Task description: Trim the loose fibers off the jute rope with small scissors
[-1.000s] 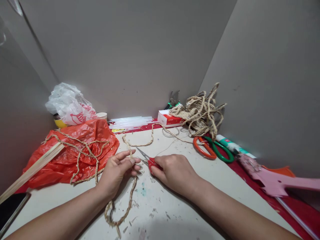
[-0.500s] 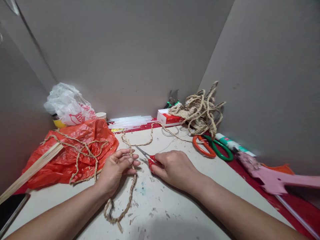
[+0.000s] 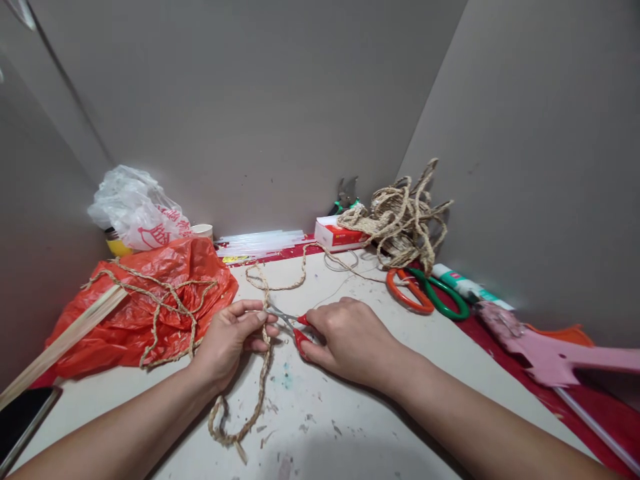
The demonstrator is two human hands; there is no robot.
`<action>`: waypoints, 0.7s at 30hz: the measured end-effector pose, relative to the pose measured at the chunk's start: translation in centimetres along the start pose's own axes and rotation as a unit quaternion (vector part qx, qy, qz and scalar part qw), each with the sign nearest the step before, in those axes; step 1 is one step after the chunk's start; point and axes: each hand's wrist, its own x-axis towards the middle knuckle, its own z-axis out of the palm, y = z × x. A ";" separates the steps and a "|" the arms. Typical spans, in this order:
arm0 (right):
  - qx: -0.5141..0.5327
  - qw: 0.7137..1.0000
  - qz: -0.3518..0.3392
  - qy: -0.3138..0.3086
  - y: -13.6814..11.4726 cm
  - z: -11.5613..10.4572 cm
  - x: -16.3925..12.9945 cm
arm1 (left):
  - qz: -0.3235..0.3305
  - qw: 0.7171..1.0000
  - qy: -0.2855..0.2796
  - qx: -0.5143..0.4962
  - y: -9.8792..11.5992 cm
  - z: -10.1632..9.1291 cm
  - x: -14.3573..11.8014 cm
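Observation:
A thin braided straw rope (image 3: pixel 263 380) runs through the fingers of my left hand (image 3: pixel 233 337), which pinches it between thumb and fingertips. Its lower end curls in a loop on the white tabletop, and its upper part winds away toward the back. My right hand (image 3: pixel 345 337) grips small red-handled scissors (image 3: pixel 287 319) by the loops. The scissors' blades are parted a little, and their tips reach the rope right beside my left fingertips. Whether the tips touch the rope is hard to make out.
At left, a red plastic bag (image 3: pixel 210 267) carries more rope and wooden strips (image 3: pixel 70 337). Clear sticks (image 3: pixel 260 241) and a red-white box (image 3: pixel 340 233) line the back. A rope bundle (image 3: pixel 400 220), orange-and-green-handled shears (image 3: pixel 413 293) and a pink glue gun (image 3: pixel 555 357) are at right.
The scissors have swung so their tips sit closer to my left fingertips. My left thumb and fingers have closed slightly tighter on the rope.

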 end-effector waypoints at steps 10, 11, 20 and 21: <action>-0.006 1.000 0.000 -0.002 -0.3 0.0 0.0 | -0.001 1.000 0.013 0.014 -0.2 0.1 -0.1; -0.007 1.000 0.001 -0.004 -0.3 -0.1 0.1 | 0.001 1.000 0.013 0.017 -0.2 0.1 -0.1; -0.020 1.000 -0.005 -0.023 -0.5 -0.7 0.0 | 0.009 1.000 0.012 0.027 -0.3 0.1 0.0; -0.022 0.999 -0.004 -0.027 -0.5 -0.7 0.0 | 0.009 0.999 0.011 0.029 -0.3 0.0 0.0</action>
